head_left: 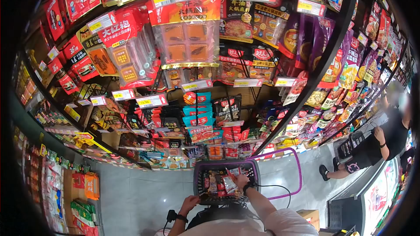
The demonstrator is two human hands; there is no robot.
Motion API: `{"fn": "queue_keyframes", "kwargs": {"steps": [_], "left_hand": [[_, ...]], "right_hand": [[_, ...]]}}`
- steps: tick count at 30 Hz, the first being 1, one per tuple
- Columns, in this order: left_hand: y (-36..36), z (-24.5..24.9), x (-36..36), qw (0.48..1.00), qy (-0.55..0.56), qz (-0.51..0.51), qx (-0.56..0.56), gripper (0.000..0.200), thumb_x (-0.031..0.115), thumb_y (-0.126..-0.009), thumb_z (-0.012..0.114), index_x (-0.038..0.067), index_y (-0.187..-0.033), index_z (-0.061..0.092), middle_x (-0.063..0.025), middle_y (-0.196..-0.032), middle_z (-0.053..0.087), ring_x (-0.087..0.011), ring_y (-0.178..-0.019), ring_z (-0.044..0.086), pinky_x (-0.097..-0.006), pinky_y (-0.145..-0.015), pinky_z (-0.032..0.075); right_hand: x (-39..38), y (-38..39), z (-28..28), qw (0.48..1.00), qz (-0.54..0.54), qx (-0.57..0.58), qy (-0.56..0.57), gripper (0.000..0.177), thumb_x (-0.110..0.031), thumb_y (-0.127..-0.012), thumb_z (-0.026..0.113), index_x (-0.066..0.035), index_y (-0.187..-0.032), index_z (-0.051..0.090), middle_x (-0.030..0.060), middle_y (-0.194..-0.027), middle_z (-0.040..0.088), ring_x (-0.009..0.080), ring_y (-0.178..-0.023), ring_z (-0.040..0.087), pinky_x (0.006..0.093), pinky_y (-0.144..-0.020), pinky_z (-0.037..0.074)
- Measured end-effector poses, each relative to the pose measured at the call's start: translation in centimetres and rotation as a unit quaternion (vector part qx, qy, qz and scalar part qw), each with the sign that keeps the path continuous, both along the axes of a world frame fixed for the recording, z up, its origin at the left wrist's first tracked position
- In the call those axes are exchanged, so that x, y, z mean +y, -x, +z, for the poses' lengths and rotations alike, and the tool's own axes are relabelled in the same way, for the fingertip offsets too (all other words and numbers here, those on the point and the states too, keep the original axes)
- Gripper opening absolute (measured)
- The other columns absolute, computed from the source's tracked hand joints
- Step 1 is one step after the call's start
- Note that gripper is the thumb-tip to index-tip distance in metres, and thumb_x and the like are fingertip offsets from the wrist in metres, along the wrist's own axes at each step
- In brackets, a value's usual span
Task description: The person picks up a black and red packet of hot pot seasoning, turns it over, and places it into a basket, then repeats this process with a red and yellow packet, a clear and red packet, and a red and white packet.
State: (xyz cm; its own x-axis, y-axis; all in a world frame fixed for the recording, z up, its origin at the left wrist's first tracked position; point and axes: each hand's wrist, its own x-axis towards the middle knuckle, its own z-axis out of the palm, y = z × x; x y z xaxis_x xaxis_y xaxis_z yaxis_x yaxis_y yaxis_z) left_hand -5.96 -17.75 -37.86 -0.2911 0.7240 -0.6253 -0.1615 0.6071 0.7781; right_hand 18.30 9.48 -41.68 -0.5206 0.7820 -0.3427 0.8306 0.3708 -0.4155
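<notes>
- Lying just left of the right hand [239, 182], the packet [229, 185] pointed roughly away from the body; that hand touched it, grip unclear.
- The basket [223, 164] sat beneath the right hand.
- The left hand [190, 203], apart and farther off, was by its near-left corner, closure unclear.
- Floor [153, 188] stretched below; shelves [201, 86] rose ahead.
- Another person [389, 126] stood well rightward.

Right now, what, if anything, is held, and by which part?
The right hand holds a red and white packet by its right edge; left hand: can't tell.
</notes>
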Motion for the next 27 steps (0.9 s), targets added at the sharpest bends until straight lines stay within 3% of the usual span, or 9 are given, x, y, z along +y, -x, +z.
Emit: {"fn": "queue_keyframes", "kwargs": {"steps": [5,9,11,14,16,17,19,25,27], "left_hand": [[0.6,0.2,-0.9,0.999,0.024,0.021,-0.04,0.034,0.031,-0.091,0.06,0.002,-0.109,0.061,-0.007,-0.099,0.068,-0.0177,-0.09,0.065,-0.0298,-0.074,0.05],[1.8,-0.9,0.7,0.998,-0.008,-0.033,-0.044,0.033,0.03,-0.092,0.059,0.002,-0.109,0.061,-0.0065,-0.1,0.067,-0.0167,-0.089,0.065,-0.0291,-0.074,0.05],[2.0,-0.7,1.7,0.997,-0.041,-0.038,-0.044,0.03,0.027,-0.092,0.059,0.002,-0.107,0.062,-0.0071,-0.097,0.067,-0.0163,-0.087,0.065,-0.0284,-0.072,0.051],[2.0,1.0,3.8,0.993,-0.103,-0.018,-0.046,0.026,0.022,-0.092,0.059,-0.001,-0.104,0.063,-0.0085,-0.093,0.067,-0.0163,-0.082,0.066,-0.0273,-0.069,0.053],[2.1,2.0,5.4,0.99,-0.128,-0.018,-0.06,0.026,0.021,-0.094,0.057,-0.002,-0.104,0.062,-0.0085,-0.093,0.067,-0.0164,-0.082,0.066,-0.0275,-0.069,0.053],[2.1,3.0,6.1,0.988,-0.138,-0.014,-0.061,0.026,0.022,-0.095,0.057,-0.001,-0.104,0.062,-0.0082,-0.093,0.067,-0.0162,-0.082,0.066,-0.0276,-0.069,0.053],[1.8,5.2,7.0,0.986,-0.158,-0.005,-0.062,0.026,0.022,-0.096,0.055,-0.001,-0.104,0.062,-0.0076,-0.094,0.066,-0.0159,-0.083,0.065,-0.0279,-0.069,0.053],[1.5,7.4,8.6,0.984,-0.159,-0.009,-0.083,0.028,0.023,-0.095,0.056,0.0,-0.111,0.061,-0.0049,-0.095,0.066,-0.0135,-0.084,0.063,-0.027,-0.069,0.052],[1.7,6.9,8.0,0.983,-0.169,-0.015,-0.074,0.028,0.023,-0.095,0.055,0.001,-0.113,0.06,-0.0062,-0.098,0.066,-0.0141,-0.088,0.063,-0.0275,-0.071,0.053]], "right_hand": [[-0.2,5.1,-0.3,0.966,0.136,0.167,0.142,0.031,-0.03,-0.088,0.058,-0.005,-0.104,0.067,0.0188,-0.091,0.068,0.0336,-0.086,0.066,0.0392,-0.077,0.053],[0.2,12.5,15.3,0.88,0.123,0.411,0.204,0.02,-0.009,-0.09,0.057,-0.002,-0.107,0.064,0.0091,-0.093,0.069,0.0178,-0.087,0.066,0.0309,-0.079,0.051],[1.1,13.6,27.9,0.852,0.137,0.466,0.195,0.022,-0.011,-0.091,0.056,-0.002,-0.11,0.063,0.0104,-0.096,0.069,0.0214,-0.088,0.066,0.0323,-0.079,0.051],[4.5,14.1,40.5,0.821,0.167,0.543,-0.046,0.02,-0.007,-0.089,0.058,-0.003,-0.108,0.063,0.0112,-0.1,0.066,0.02,-0.095,0.063,0.0305,-0.081,0.05],[7.7,14.3,47.8,0.754,0.139,0.608,-0.206,0.02,0.0,-0.087,0.059,-0.002,-0.106,0.062,0.0096,-0.103,0.062,0.02,-0.099,0.06,0.0298,-0.082,0.049],[9.3,15.0,49.8,0.73,0.076,0.66,-0.162,0.027,0.002,-0.087,0.058,-0.002,-0.113,0.059,0.0085,-0.106,0.06,0.017,-0.1,0.058,0.029,-0.084,0.049],[13.0,16.2,54.0,0.673,0.052,0.691,-0.257,0.038,-0.001,-0.088,0.059,-0.001,-0.125,0.051,0.0099,-0.114,0.057,0.0164,-0.102,0.057,0.0282,-0.086,0.049],[20.4,20.7,54.6,0.744,0.036,0.658,-0.111,0.061,-0.02,-0.086,0.064,0.001,-0.138,0.039,0.0166,-0.131,0.049,0.0235,-0.111,0.056,0.0318,-0.092,0.046],[18.5,21.5,54.3,0.751,0.021,0.629,-0.2,0.062,-0.022,-0.086,0.063,0.004,-0.137,0.038,0.0198,-0.131,0.05,0.0274,-0.116,0.054,0.0344,-0.096,0.044]]}}
